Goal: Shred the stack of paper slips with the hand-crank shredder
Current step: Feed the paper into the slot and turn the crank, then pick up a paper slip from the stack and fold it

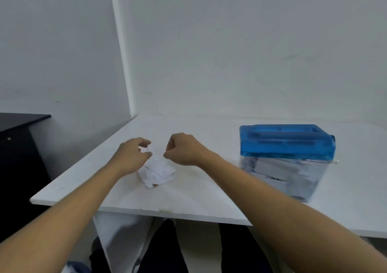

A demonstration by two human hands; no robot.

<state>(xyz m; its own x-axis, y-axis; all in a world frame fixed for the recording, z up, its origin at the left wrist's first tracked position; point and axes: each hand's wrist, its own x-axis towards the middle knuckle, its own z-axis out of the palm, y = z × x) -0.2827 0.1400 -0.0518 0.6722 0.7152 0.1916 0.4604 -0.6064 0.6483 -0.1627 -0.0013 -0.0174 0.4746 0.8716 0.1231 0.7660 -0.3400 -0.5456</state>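
Now we hold both hands over the pile of paper slips [158,173], which lies near the left edge of the tabletop [209,189]. Our left hand [130,157] pinches one slip [157,156] with curled fingers. Our right hand [182,150] is curled tight at the slip's other end, but the blur hides whether it holds it. The blue shredder [287,142] stands well apart, toward the right edge. If we pull both ways, the thin slip could rip. It could also slide loose and drop, or go in crooked and jam.
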